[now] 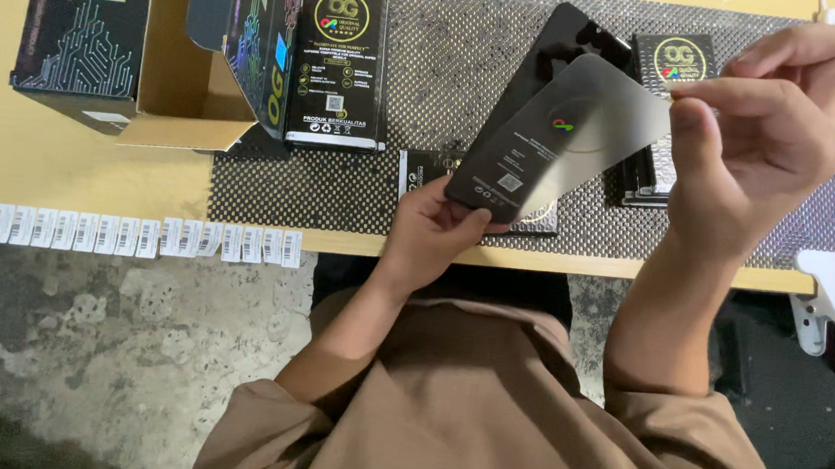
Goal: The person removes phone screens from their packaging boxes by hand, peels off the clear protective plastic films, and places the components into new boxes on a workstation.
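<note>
The left hand [433, 231] is pinching the dark phone panel's [503, 162] lower end. The right hand [768, 133] is pinching its translucent film [600, 120] above the worktop's [65, 177] near edge.

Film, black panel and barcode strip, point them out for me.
film [585, 129], head view, its middle
black panel [564, 38], head view, upper part
barcode strip [144, 236], head view, a middle label

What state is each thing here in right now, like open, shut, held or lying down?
Thin grey translucent sheet: held up at both ends.
Left hand: fingers shut on the sheet's lower end.
Right hand: pinching the sheet's upper corner.
Brown cardboard box: open, flaps spread.
Flat black packet with gold emblem: lying flat on the dotted mat.
Strip of white barcode labels: stuck along the table edge.
</note>
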